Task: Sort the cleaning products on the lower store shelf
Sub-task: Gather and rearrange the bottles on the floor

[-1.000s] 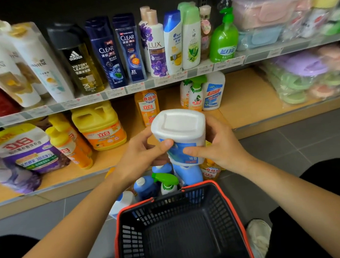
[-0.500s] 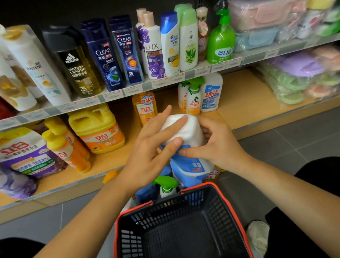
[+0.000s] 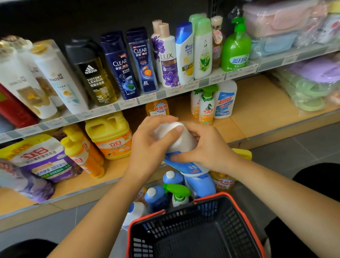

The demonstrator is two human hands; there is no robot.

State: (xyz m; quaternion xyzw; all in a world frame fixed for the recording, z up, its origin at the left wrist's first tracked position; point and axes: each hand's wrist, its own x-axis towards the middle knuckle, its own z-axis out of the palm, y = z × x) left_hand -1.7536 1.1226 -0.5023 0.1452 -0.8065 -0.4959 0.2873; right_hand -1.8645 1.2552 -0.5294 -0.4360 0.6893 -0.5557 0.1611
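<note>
Both hands hold a white bottle with a blue label [image 3: 181,142] above the front edge of the lower shelf [image 3: 262,108]. My left hand [image 3: 150,145] curls over its white top from the left. My right hand [image 3: 209,146] grips its body from the right. On the lower shelf stand a yellow jug [image 3: 110,136], orange-yellow bottles [image 3: 80,153], a purple refill pouch [image 3: 42,160] and a green-topped spray bottle [image 3: 206,107] beside a white bottle [image 3: 225,101].
Blue bottles [image 3: 156,198], a green-trigger sprayer [image 3: 178,194] and an orange bottle [image 3: 223,182] stand on the floor below my hands. A black basket with a red rim [image 3: 195,237] sits in front of me. Shampoo bottles [image 3: 140,61] line the upper shelf; wrapped slippers [image 3: 317,79] lie at right.
The white bottle has tipped forward and moved toward the shelf. My left hand has slid from its side up over the cap; my right hand stays on the body.
</note>
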